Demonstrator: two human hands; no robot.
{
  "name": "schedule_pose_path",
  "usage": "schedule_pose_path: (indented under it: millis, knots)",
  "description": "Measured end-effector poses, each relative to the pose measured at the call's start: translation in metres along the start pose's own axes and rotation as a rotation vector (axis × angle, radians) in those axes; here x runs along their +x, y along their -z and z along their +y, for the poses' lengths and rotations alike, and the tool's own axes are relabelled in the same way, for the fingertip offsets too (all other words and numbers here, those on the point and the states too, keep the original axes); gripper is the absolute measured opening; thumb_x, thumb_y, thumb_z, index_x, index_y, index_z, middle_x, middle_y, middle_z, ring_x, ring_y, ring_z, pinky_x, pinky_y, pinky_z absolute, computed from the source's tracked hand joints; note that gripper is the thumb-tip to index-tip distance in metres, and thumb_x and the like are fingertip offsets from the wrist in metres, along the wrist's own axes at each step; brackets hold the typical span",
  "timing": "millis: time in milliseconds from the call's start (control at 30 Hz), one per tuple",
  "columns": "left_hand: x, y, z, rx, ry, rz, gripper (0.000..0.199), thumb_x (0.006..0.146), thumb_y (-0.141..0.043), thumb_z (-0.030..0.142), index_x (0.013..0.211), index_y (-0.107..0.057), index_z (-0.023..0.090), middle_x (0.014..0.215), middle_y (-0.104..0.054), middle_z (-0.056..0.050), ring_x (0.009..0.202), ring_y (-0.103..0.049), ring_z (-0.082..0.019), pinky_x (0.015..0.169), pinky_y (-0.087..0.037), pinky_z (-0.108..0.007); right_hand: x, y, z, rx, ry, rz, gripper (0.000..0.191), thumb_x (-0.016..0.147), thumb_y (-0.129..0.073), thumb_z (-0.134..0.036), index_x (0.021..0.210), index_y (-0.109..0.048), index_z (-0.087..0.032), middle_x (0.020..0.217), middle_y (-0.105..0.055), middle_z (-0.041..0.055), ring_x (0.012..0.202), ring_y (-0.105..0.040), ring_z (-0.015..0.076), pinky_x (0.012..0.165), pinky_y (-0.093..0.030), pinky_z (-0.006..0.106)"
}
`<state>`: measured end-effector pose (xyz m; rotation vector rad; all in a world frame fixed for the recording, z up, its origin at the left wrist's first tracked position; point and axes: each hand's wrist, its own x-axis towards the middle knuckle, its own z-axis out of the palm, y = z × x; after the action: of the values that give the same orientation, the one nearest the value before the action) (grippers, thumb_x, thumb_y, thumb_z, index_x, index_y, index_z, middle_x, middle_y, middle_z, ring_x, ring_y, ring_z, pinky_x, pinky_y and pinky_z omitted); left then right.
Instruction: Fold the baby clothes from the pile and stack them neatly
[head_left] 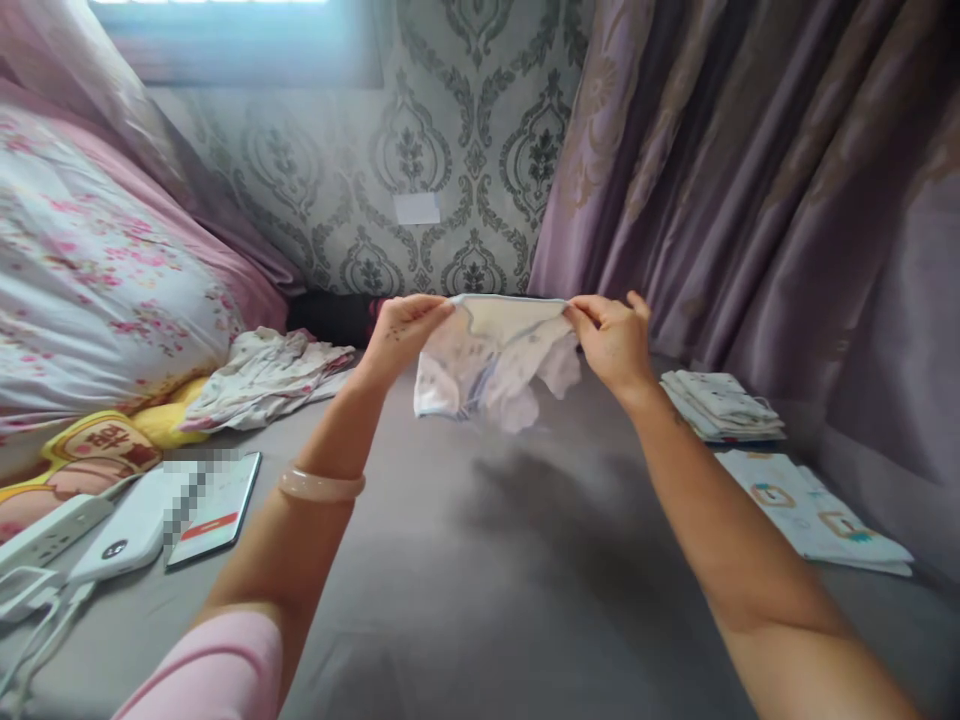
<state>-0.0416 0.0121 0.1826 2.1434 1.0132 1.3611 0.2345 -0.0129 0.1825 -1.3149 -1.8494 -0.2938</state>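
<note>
A small, thin white baby garment (487, 355) with pale blue trim hangs stretched in the air above the grey sheet. Its top edge is pulled nearly straight, and the lower part is blurred by motion. My left hand (401, 335) pinches one end of that edge between thumb and fingers. At the other end, my right hand (613, 340) pinches the corner, one finger sticking up. Whether it is a top or bottoms I cannot tell.
The grey sheet (420, 590) lies below. To the left are crumpled clothes (274, 375), a phone (217, 515), a white power bank (131, 520) and a power strip (56, 535). Folded clothes (720, 405) and a folded printed cloth (817, 510) lie right, beside purple curtains (720, 190).
</note>
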Motion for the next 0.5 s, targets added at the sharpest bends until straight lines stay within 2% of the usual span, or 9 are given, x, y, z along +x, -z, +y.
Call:
schedule_pose_path:
  millis: [100, 167, 200, 300, 400, 500]
  knots:
    - [0.002, -0.001, -0.003, -0.105, 0.054, -0.051, 0.04, 0.073, -0.07, 0.051, 0.084, -0.075, 0.013, 0.072, -0.069, -0.004, 0.068, -0.062, -0.016, 0.061, -0.047, -0.025, 0.001, 0.0, 0.003, 0.039, -0.029, 0.023, 0.033, 0.093, -0.048, -0.044, 0.089, -0.074, -0.024, 0.081, -0.074, 0.0006, 0.083, -0.066, 0.0214, 0.105, -0.028, 0.053]
    - [0.003, -0.003, -0.006, -0.139, 0.076, 0.02, 0.041, 0.074, -0.069, 0.051, 0.085, -0.075, 0.012, 0.071, -0.068, -0.003, 0.066, -0.06, -0.015, 0.059, -0.046, -0.024, 0.001, -0.001, 0.006, 0.069, -0.045, 0.046, 0.033, 0.093, -0.048, -0.045, 0.089, -0.074, -0.023, 0.082, -0.074, 0.0015, 0.081, -0.066, 0.0209, 0.103, -0.032, 0.051]
    - [0.004, -0.004, -0.008, -0.157, 0.085, 0.045, 0.041, 0.075, -0.068, 0.052, 0.086, -0.074, 0.012, 0.071, -0.068, -0.003, 0.065, -0.059, -0.014, 0.058, -0.045, -0.024, 0.002, -0.002, 0.007, 0.085, -0.057, 0.056, 0.034, 0.093, -0.048, -0.045, 0.09, -0.073, -0.023, 0.082, -0.074, 0.0022, 0.08, -0.066, 0.0205, 0.1, -0.036, 0.049]
    - [0.004, -0.01, -0.013, -0.205, 0.105, 0.019, 0.041, 0.075, -0.067, 0.05, 0.087, -0.073, 0.011, 0.071, -0.067, -0.003, 0.064, -0.057, -0.014, 0.058, -0.043, -0.024, 0.001, -0.005, 0.011, 0.123, -0.098, 0.052, 0.035, 0.093, -0.049, -0.045, 0.092, -0.073, -0.019, 0.084, -0.074, 0.0056, 0.077, -0.065, 0.0204, 0.084, -0.045, 0.037]
    - [0.004, -0.017, -0.019, -0.202, 0.112, 0.034, 0.037, 0.078, -0.063, 0.046, 0.086, -0.072, 0.011, 0.069, -0.065, -0.002, 0.064, -0.056, -0.014, 0.061, -0.043, -0.025, -0.003, -0.008, 0.009, 0.066, -0.157, 0.086, 0.033, 0.094, -0.048, -0.041, 0.096, -0.071, -0.017, 0.086, -0.073, 0.0084, 0.077, -0.065, 0.0214, 0.072, -0.045, 0.031]
    - [0.005, -0.024, -0.021, -0.054, 0.124, 0.137, 0.029, 0.083, -0.057, 0.038, 0.084, -0.07, 0.013, 0.069, -0.061, -0.002, 0.067, -0.055, -0.014, 0.065, -0.043, -0.026, -0.009, -0.012, -0.001, -0.061, -0.198, 0.102, 0.031, 0.097, -0.041, -0.034, 0.099, -0.068, -0.018, 0.089, -0.072, 0.0093, 0.08, -0.064, 0.0226, 0.07, -0.042, 0.03]
